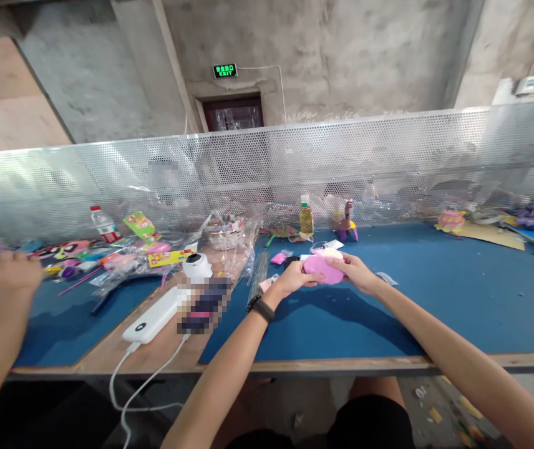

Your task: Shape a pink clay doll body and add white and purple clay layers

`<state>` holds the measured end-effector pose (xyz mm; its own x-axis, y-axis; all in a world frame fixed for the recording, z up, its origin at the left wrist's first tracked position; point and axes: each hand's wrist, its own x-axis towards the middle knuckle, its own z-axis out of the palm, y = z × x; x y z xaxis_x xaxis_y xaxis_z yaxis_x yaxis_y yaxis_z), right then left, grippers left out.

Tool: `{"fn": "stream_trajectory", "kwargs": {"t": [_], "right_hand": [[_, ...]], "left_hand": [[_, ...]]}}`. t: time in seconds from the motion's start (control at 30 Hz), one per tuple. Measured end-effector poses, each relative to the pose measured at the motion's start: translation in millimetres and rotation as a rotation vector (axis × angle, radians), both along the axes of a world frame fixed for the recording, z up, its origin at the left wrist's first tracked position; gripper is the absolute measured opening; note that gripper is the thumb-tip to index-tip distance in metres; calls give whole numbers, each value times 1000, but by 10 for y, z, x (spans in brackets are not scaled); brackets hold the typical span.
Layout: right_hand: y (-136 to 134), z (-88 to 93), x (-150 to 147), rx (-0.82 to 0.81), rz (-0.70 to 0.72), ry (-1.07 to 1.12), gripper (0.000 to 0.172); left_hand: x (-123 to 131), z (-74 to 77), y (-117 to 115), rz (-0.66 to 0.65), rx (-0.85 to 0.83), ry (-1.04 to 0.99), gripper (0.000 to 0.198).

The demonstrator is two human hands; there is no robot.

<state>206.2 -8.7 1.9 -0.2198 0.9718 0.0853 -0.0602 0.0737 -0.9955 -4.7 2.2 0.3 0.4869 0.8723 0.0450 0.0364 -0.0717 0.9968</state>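
Note:
Both my hands are stretched out over the blue table mat (435, 293), holding one round pink soft piece (322, 269) between them. My left hand (295, 277), with a black band on its wrist, grips the piece's left side. My right hand (354, 269) grips its right side, fingers curled over the top. A white-yellow piece (329, 253) shows just behind the pink one; whether it is joined to it I cannot tell.
A white power bank (152, 315) with a cable, a white round device (196, 265), a basket (224, 236), a yellow bottle (305, 216) and a purple toy figure (347, 224) lie about. Another person's hand (9, 271) works at far left. A perforated metal screen (267, 168) backs the table.

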Motion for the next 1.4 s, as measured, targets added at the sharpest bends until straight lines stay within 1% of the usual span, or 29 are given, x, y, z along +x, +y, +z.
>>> {"fn": "stream_trajectory", "kwargs": {"t": [0.1,0.2,0.27,0.37,0.43,0.5,0.57,0.63,0.77,0.83,0.93,1.0,1.17,1.27,1.33,1.4], "right_hand": [[-2,8,10,-13,25,-3,49],[0,15,14,-13,6,5,44],[1,14,14,-46,8,17,38],[2,4,10,-98,60,54,29],[7,-2,5,-86,57,76,29],[13,-3,-3,-59,0,87,31],[11,6,-12,-48,-49,99,32],[-4,25,-22,-51,-49,112,33],[-50,61,-45,-48,3,119,40],[-58,58,-53,-23,9,104,44],[-41,27,-57,24,12,73,47],[-25,2,-53,63,10,44,49],[-6,-23,-18,179,-14,-81,47],[-2,-26,-5,213,-13,-125,46],[-5,-20,-13,194,-10,-116,46],[-15,0,-28,128,-17,-83,47]], "left_hand": [[-2,-12,24,25,10,-10,54],[-15,-15,37,38,7,-26,51],[-28,-13,38,47,14,-14,51],[-42,-10,34,17,5,9,54],[-39,-8,33,-9,-42,-26,58],[-29,-7,37,-13,-99,-95,62],[-18,-10,43,-10,-123,-158,62],[-13,-16,49,-7,-104,-195,59],[-22,-30,60,0,-44,-199,58],[-30,-32,72,73,5,-206,55],[-34,-27,86,257,85,-220,49],[-26,-23,78,299,118,-197,44],[23,-27,16,186,129,-106,47],[34,-24,2,127,136,-66,47],[26,-8,0,118,149,-51,47],[15,17,-1,130,149,-56,49]]}}
